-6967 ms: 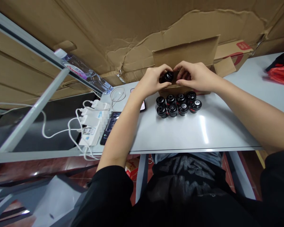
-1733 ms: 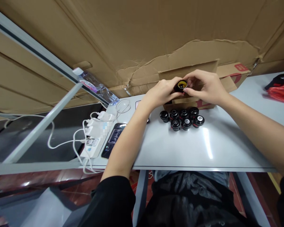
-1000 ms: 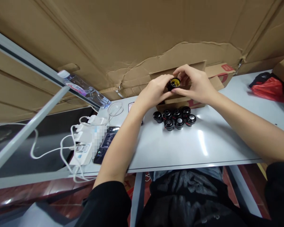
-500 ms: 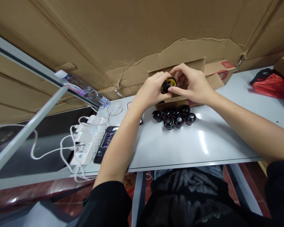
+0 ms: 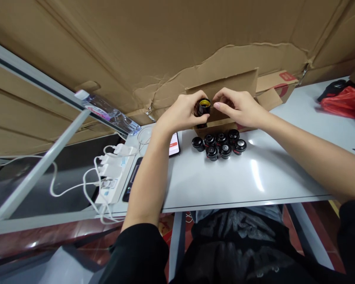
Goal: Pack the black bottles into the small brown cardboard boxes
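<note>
In the head view, my left hand (image 5: 186,108) is closed around a black cup-shaped part (image 5: 205,108) above the open cardboard box (image 5: 215,127). The part stands roughly upright, its mouth facing up and showing a yellow ring inside. Just to its right hovers my right hand (image 5: 235,105), thumb and fingers apart, with nothing visible between them. On the table in front of the box sits a cluster of several black round parts (image 5: 225,150) with stepped tops. One more, a plainer black part (image 5: 197,144), is at the cluster's left end.
A power strip (image 5: 114,188) with white cables lies on the left, beside a dark phone (image 5: 131,183). Another phone (image 5: 174,145) shows behind my left forearm. A water bottle (image 5: 109,112) leans by the metal frame. Far right lies a red plastic bag (image 5: 344,103).
My right hand has come away from the part, which both hands touched before. The part has moved slightly left and turned more upright in my left hand.
</note>
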The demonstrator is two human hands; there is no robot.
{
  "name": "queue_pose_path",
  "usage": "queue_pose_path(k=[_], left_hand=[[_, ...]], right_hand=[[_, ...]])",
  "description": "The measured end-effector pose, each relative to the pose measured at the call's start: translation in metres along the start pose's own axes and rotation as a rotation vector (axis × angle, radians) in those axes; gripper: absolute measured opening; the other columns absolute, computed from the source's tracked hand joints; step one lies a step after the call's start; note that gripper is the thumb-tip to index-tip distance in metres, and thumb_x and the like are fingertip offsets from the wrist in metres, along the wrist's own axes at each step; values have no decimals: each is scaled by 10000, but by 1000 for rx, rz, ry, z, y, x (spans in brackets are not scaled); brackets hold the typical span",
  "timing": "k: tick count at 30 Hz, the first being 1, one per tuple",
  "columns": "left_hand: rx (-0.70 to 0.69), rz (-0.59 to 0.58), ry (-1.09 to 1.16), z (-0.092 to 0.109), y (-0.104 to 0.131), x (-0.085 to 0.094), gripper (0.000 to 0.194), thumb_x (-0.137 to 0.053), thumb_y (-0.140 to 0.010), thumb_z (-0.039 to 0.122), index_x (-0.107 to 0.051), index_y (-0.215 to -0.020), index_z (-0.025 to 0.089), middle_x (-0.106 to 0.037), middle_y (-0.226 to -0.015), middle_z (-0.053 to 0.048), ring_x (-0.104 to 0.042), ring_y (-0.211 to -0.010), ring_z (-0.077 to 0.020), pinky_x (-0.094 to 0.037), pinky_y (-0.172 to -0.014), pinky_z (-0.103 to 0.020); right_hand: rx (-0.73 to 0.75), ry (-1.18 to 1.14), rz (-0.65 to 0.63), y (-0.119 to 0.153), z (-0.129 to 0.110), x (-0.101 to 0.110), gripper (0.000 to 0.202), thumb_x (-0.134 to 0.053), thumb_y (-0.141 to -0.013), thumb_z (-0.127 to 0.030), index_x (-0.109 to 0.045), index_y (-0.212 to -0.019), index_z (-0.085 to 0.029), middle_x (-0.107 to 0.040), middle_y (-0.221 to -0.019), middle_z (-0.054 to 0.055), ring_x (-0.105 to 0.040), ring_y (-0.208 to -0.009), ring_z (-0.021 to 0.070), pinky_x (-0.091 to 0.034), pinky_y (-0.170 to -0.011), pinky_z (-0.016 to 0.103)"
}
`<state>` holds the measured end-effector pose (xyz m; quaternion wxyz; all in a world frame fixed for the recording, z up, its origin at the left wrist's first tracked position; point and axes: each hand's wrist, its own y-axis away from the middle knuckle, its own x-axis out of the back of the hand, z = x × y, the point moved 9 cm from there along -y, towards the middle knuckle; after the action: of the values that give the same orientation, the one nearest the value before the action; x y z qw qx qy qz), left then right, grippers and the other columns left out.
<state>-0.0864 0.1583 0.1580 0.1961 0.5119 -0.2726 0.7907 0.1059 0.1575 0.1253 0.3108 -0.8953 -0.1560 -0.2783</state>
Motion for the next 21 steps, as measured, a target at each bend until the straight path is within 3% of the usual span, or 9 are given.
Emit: queue_pose_path(k=[5,10,15,21], left_hand=[[19,-56,30,-3,-1,-5,337,-882,-1040,371,-790,-1342,253,-879,-1090,-60,-786,-993,-270,-655,-984,-423],[11,-111,33,-3,1,-10,363,-903,-1093,405,-776,-1403,265,-888,-1103,-68,-812,-1015,-286,-659,-1028,-439],[15,-152,83,-7,4,-16,469,-944,-1036,370,-734,-1447,285,-891,-1066,-36,-828,-977,-280,-675,-1012,-440],[40,-188,23,-10,5,-16,405,-946,-948,320,-770,-1310,270,-911,-1078,-34,-839,-973,-268,-653,-990,-406]], right_hand=[[-31,26,-57,2,11,-10,453,-779,-1201,-696,-855,-1289,-257,-897,-1064,87,-815,-1009,355,-637,-984,486],[-20,6,-65,2,15,-13,500,-785,-1197,-727,-808,-1432,-286,-906,-1098,90,-821,-1010,365,-664,-1019,536],[-30,0,-82,3,17,-12,503,-781,-1205,-746,-793,-1431,-297,-895,-1064,87,-805,-997,351,-659,-1018,533],[-25,24,-92,3,16,-13,384,-820,-1175,-611,-847,-1354,-272,-879,-1008,68,-796,-949,332,-639,-990,504]])
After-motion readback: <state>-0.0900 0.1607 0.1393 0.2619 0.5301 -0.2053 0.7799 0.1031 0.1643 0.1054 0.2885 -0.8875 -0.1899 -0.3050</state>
